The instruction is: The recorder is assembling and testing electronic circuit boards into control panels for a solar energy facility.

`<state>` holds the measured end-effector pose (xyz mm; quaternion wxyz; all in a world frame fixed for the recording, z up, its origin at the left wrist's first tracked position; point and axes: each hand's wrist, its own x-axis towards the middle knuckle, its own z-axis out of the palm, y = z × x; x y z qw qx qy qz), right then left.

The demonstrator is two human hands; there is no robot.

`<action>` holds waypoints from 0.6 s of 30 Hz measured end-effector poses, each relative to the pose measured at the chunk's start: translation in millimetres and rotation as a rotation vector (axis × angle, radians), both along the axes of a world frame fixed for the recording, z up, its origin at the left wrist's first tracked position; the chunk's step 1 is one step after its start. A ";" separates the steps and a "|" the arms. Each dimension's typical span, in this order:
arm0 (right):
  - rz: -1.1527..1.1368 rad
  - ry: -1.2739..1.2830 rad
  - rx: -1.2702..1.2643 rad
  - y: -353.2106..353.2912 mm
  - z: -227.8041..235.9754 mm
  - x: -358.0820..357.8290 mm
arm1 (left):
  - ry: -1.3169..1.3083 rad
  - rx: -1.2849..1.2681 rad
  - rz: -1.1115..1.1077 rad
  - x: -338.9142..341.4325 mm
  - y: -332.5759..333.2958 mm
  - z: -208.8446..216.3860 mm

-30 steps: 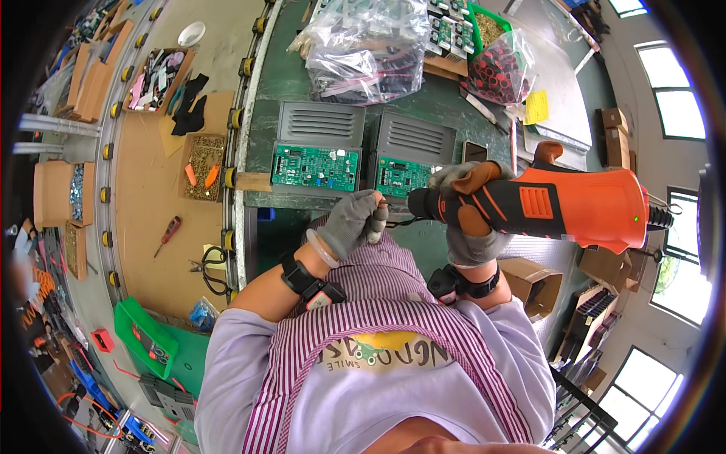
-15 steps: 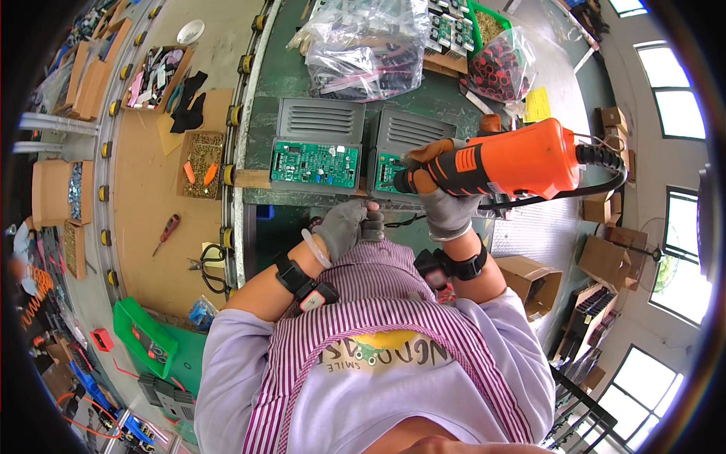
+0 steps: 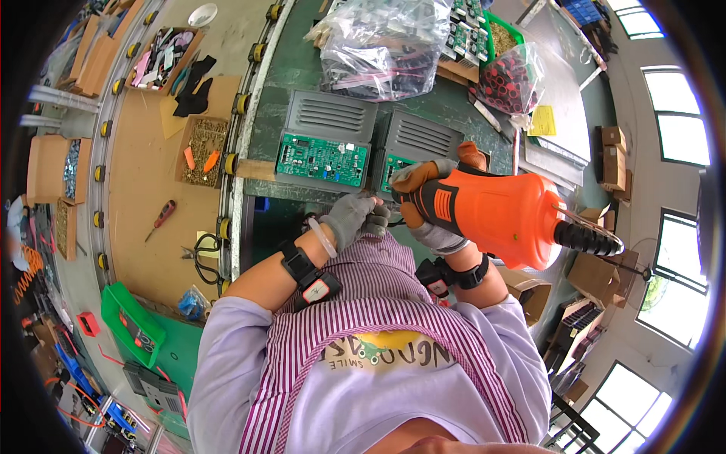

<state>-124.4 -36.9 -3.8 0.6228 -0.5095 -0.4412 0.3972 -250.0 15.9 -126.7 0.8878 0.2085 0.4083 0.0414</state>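
Note:
My right hand [image 3: 435, 236], in a grey and orange glove, is wrapped round the front grip of a large orange and black electric screwdriver [image 3: 503, 212]. Its nose points left, just off the near edge of the right-hand grey housing [image 3: 425, 136]. My left hand [image 3: 352, 218], gloved in grey, is closed with thumb and fingertips together close to that nose; whatever it pinches is too small to make out. Beside them lies another grey slotted housing [image 3: 333, 116] with a green circuit board [image 3: 324, 160] in it. My right hand partly covers the second green board [image 3: 392, 168].
A clear plastic bag [image 3: 386, 53] of parts lies at the bench's far side, near a bag of red rings [image 3: 510, 85]. On the left stand a box of screws [image 3: 203, 144], a screwdriver [image 3: 162, 219] and black-handled scissors [image 3: 206, 257]. A thick black cable [image 3: 586, 237] trails from the tool.
The electric screwdriver has come nearer to me, its nose moving off the right-hand board toward my left hand and its rear end swinging down. My left hand stays closed.

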 end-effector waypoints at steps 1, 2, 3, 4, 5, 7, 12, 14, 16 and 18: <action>-0.005 0.005 -0.011 0.1 0.7 -1.2 | -0.009 -0.002 0.002 0.9 -0.5 -2.1; 0.014 0.049 -0.031 0.1 1.9 -0.6 | -0.023 -0.002 0.009 1.6 -1.1 -4.5; 0.019 0.070 -0.048 -0.3 2.8 -1.0 | -0.015 0.003 0.016 2.1 -2.5 -7.1; 0.024 0.090 -0.065 -0.1 3.6 0.3 | -0.011 0.010 0.029 2.4 -3.8 -9.9; 0.015 0.087 -0.079 -1.5 4.5 0.2 | -0.007 0.018 0.042 2.6 -4.7 -12.7; 0.039 0.176 -0.167 -0.6 4.7 4.4 | -0.091 0.015 0.006 2.7 -4.5 -17.0; 0.021 -0.241 0.003 10.0 -2.1 7.6 | -0.080 -0.023 -0.006 1.2 -5.6 -12.9; -0.028 -0.304 0.163 14.3 -2.7 5.2 | -0.058 -0.036 -0.005 0.2 0.2 -8.7; -0.041 -0.280 0.102 13.0 -0.7 2.1 | -0.025 -0.060 -0.007 1.6 -2.1 -5.0; -0.094 -0.226 0.057 7.9 4.4 4.1 | -0.037 -0.056 -0.005 1.3 -2.5 -5.4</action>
